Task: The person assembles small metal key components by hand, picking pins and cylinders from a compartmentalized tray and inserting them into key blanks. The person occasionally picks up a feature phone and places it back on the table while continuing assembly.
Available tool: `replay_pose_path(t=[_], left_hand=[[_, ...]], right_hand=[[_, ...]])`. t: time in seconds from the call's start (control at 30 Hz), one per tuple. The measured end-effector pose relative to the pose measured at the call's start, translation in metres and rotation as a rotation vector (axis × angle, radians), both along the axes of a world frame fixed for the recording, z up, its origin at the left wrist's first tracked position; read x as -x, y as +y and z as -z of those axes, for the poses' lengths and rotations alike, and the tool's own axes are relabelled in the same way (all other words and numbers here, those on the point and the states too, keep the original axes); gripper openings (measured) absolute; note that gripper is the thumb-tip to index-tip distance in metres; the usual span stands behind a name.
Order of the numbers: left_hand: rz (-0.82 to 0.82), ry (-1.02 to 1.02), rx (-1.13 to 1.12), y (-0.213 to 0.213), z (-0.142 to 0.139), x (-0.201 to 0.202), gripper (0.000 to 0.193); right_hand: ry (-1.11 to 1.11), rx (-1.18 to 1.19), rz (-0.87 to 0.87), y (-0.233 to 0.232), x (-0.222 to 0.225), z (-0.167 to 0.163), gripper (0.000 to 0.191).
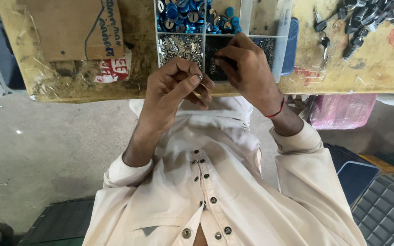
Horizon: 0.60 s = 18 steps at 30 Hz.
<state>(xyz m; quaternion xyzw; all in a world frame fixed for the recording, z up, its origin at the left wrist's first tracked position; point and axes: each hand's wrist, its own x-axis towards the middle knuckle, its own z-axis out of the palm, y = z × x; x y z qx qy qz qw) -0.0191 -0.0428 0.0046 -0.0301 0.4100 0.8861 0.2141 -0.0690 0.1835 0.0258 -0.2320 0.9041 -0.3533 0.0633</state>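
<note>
parts tray on table, cardboard left

A worn, scratched yellowish workbench carries a clear compartment tray at its near edge, holding blue caps and small metal parts. A cardboard piece lies towards one end, dark keys towards the other.

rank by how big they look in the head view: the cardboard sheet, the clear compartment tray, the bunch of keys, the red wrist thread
1. clear compartment tray, partly cut off at the top edge
2. cardboard sheet, also cut off, close to the tray, so unsure
3. bunch of keys
4. red wrist thread
</note>
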Motion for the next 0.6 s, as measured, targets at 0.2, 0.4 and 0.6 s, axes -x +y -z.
replay_pose_path(t=[0.2, 0.4, 0.6], left_hand=[[0.025, 0.004, 0.017, 0.003, 0.004, -0.002, 0.011], [0.045, 0.070, -0.040, 0.015, 0.007, -0.001, 0.011], [0.095, 0.049, -0.072, 0.026, 0.007, -0.004, 0.013]], right_hand=[[0.049, -0.093, 0.087, 0.024, 0.004, -0.041, 0.009], [0.051, -0.521, -0.006, 0.056, 0.000, -0.026, 0.008], [0.017, -0.294, 0.085, 0.069, -0.013, -0.020, 0.014]])
